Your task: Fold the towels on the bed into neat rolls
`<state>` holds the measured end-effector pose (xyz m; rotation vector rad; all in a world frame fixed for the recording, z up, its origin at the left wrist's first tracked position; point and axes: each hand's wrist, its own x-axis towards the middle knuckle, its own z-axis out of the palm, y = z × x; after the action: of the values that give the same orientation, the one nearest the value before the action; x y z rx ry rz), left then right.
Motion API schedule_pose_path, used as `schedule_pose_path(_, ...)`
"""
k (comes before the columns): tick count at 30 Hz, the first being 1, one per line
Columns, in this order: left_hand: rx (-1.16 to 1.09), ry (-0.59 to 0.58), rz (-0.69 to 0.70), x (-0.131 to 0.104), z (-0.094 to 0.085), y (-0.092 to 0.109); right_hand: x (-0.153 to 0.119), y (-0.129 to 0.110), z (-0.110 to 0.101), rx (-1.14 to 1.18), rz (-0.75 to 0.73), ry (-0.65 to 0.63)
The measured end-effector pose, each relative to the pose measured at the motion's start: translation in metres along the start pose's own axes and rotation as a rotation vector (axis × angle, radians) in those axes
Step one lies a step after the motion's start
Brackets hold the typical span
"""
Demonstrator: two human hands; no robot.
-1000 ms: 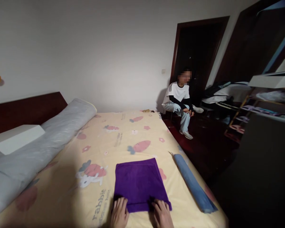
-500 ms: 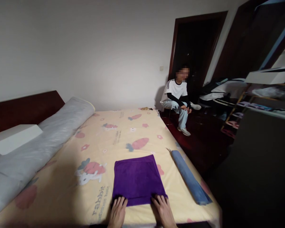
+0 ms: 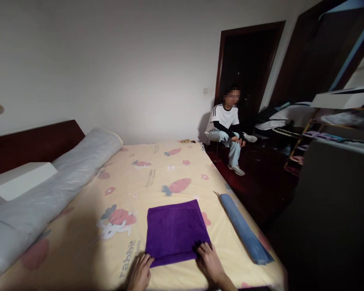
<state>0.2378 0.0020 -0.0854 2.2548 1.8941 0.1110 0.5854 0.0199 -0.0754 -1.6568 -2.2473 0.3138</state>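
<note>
Roll (image 3: 74, 176): lying left of the cloth (image 3: 176, 230)
Left hand (image 3: 141, 271): touching the cloth's near left corner; whether its grip is pinching, I cannot tell
Cloth: lying flat on the bed (image 3: 151, 192)
Right hand (image 3: 210, 260): touching the cloth's near right corner, its grip equally unclear
Person (image 3: 226, 118): sitting beyond and right of the cloth
Bundle (image 3: 244, 228): lying right of the cloth

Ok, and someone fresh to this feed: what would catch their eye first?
Likely the purple cloth, vivid against the pale yellow bed, with the left hand and right hand at its near corners. Next, perhaps, the blue roll to its right and the bulky grey roll slanting along the bed's left side. Beyond, at right, a person sits by a dark door.
</note>
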Motion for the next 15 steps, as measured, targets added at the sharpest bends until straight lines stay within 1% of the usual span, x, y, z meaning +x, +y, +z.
schedule_pose_path(5,-0.030,-0.020,0.019,0.003,-0.028,0.005,0.002,0.002,-0.009,0.082,-0.015,-0.074)
schedule_pose_path(8,-0.056,-0.027,0.032,0.006,-0.039,0.001,0.003,0.003,-0.015,0.163,-0.010,-0.095)
schedule_pose_path(10,-0.074,-0.043,0.018,0.007,-0.040,-0.005,0.003,0.004,-0.015,0.199,-0.014,-0.105)
schedule_pose_path(13,-0.095,-0.068,-0.011,0.006,-0.036,-0.014,0.000,0.005,-0.014,0.238,-0.014,-0.119)
schedule_pose_path(15,-0.061,-0.062,-0.086,0.005,-0.032,-0.017,-0.003,0.008,-0.012,0.259,-0.004,-0.119)
